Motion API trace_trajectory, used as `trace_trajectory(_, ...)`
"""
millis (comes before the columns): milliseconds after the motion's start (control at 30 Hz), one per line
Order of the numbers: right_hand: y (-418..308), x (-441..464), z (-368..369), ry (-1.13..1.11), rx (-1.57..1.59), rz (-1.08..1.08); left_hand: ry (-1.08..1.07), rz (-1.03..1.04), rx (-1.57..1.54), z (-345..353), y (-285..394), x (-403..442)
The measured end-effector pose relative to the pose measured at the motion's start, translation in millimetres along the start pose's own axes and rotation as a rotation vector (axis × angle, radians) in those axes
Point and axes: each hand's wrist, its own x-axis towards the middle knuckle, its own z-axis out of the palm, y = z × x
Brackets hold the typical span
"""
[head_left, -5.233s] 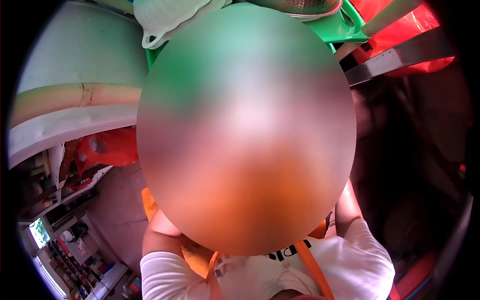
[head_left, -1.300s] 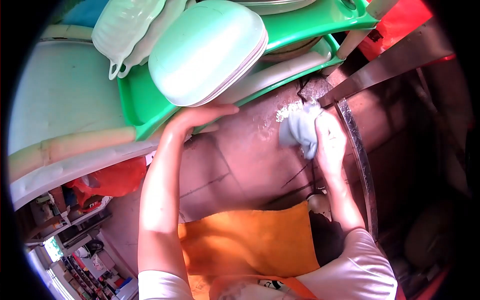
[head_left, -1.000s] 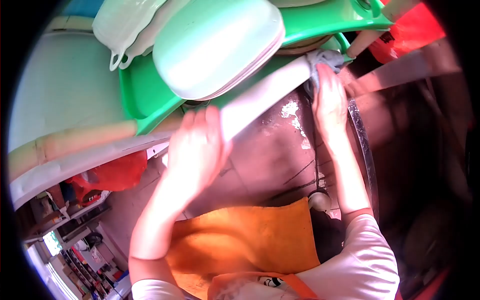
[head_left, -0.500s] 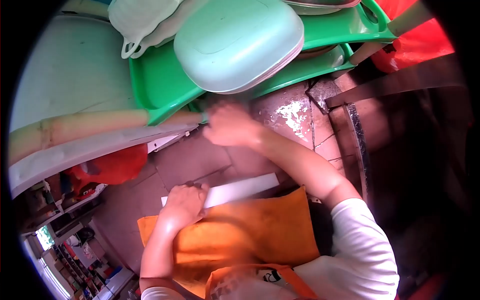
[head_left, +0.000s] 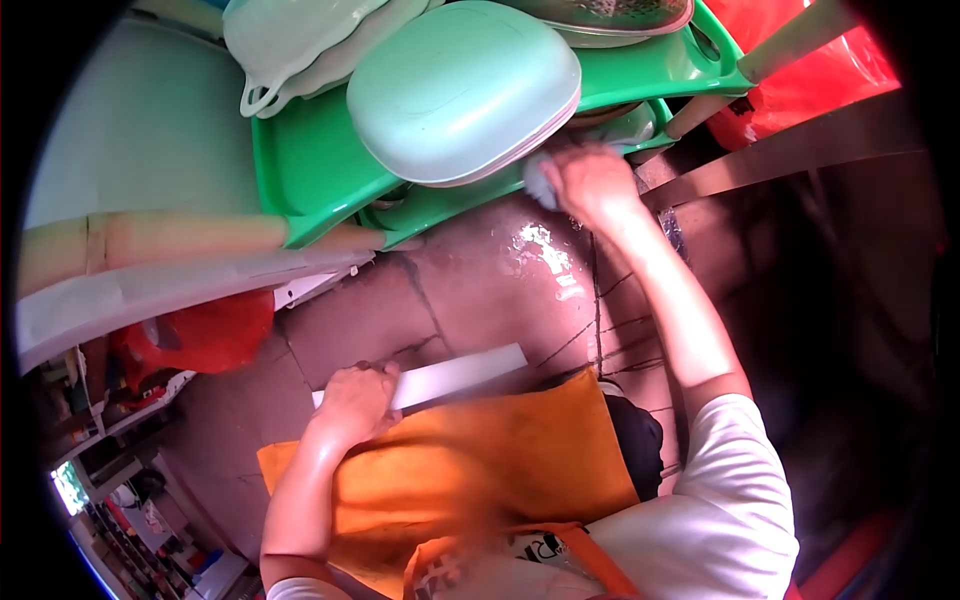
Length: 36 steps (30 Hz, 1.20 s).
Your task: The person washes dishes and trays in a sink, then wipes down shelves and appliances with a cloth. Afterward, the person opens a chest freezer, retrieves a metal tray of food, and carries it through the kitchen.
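Observation:
My left hand [head_left: 355,402] is closed around one end of a long, flat white strip [head_left: 465,373], held level over the top of my orange apron [head_left: 480,450]. Its fingers wrap over the strip's left part. At the lower tier of a green plastic rack [head_left: 320,185], my right hand [head_left: 595,185] grips a crumpled pale grey cloth [head_left: 541,182]. The cloth is by that tier's front edge; whether it touches is hard to tell. Above and left of this hand, a pale green basin [head_left: 460,90] lies upside down on the upper tier.
White handled trays [head_left: 300,45] and a metal bowl [head_left: 620,15] share the upper tier. Bamboo-like poles [head_left: 190,232] support the rack. Red plastic bags [head_left: 200,330] hang at left and upper right. A dark metal bar [head_left: 790,160] crosses at right, above the tiled floor [head_left: 470,275].
My right hand has swept rightward along the rack's lower front edge, and the cloth now shows in it. The left hand still grips the white strip; the view has shifted slightly.

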Motion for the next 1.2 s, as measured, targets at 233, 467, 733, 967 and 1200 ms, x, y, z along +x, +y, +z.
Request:
trace_trajectory(233,-98,25,76,0.131,0.575,-0.256,-0.03,0.086,0.068,-3,18,14)
trace_trajectory(467,-36,25,-8,-0.587,0.163,-0.006,0.091,0.107,-0.014,-7,8,14)
trace_trajectory(733,41,20,13,-0.448,-0.789,0.356,0.18,0.093,-0.13,-5,-4,6)
trace_trajectory(967,-96,18,36,-0.371,-0.171,-0.001,0.071,0.142,-0.031,-1,-2,18)
trace_trajectory(1200,-140,53,37,-0.459,0.904,-0.03,0.281,0.182,-0.138,-21,6,22)
